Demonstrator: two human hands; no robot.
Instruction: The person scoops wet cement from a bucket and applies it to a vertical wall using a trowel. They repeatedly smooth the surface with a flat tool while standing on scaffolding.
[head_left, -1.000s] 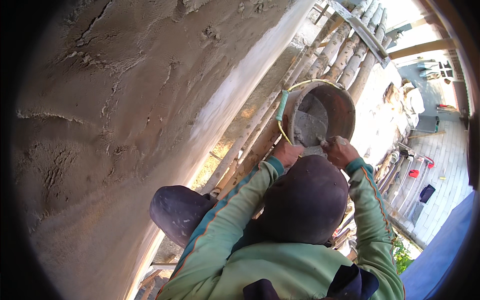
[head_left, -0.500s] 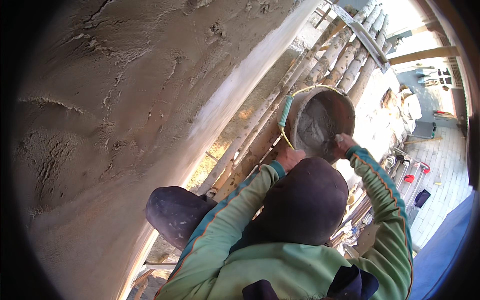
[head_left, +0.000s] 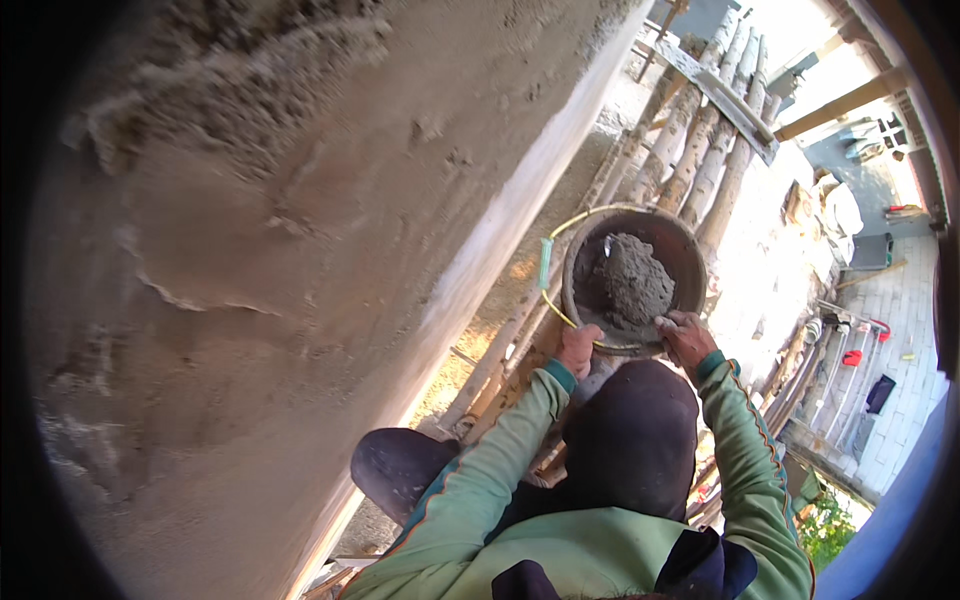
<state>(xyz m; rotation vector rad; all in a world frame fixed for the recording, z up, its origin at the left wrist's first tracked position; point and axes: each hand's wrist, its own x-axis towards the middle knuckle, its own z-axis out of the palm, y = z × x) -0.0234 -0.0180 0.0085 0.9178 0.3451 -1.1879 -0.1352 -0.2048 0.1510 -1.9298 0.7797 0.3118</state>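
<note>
A round bucket [head_left: 692, 262] stands before my knees, with a heap of wet grey mortar [head_left: 640, 285] inside it. Its yellow cord-like handle [head_left: 568, 222] hangs out to the left and carries a green grip sleeve [head_left: 545, 262]. My left hand [head_left: 578, 350] is closed on the near left rim, where the handle ends. At the near right rim my right hand [head_left: 687, 342] is closed, its thumb over the bucket's inside; what its fingers hold is hidden. A small bright glint shows at the mortar's far left edge.
A wall with rough wet plaster [head_left: 300, 250] rises close on my left. Under the bucket runs a platform of wooden poles [head_left: 690, 150], crossed by a grey board [head_left: 715, 88]. A pale tiled floor [head_left: 900, 340] lies lower right, and a blue sheet [head_left: 900, 500] hangs nearby.
The mortar now stands as a raised heap in the bucket. My right hand has drawn back from inside to the near rim. The handle has swung outward to the left; my view has shifted.
</note>
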